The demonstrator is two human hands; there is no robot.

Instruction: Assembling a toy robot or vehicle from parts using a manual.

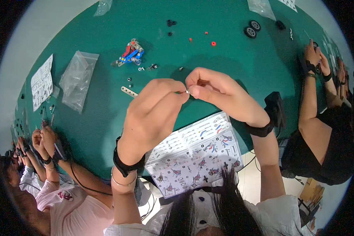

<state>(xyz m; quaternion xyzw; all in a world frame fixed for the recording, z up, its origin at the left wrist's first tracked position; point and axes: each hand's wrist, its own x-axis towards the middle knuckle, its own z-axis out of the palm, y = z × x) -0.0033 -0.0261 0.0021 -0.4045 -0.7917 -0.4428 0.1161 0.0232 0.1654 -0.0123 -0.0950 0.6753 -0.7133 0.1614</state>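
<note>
My left hand (151, 112) and my right hand (220, 92) meet above the table, fingertips pinched together. Between them is a tiny silvery part (187, 91), too small and covered to tell its kind. Below the hands lies a printed instruction sheet (194, 159) with small assembly drawings. A perforated metal strip (128, 91) lies beside my left hand, partly hidden by it. Farther off sits a partly built model (131, 54) of red, blue and grey perforated pieces. Small metal fasteners (141, 69) and a dark small part (153, 67) lie near it.
On the green table (106, 129), a clear plastic bag (79, 80) and another sheet (42, 82) lie left. Black wheels (250, 32), red rings (213, 43) and black pieces (170, 23) lie at the far side. People work at both sides; one person's hands (314, 55) are at the right.
</note>
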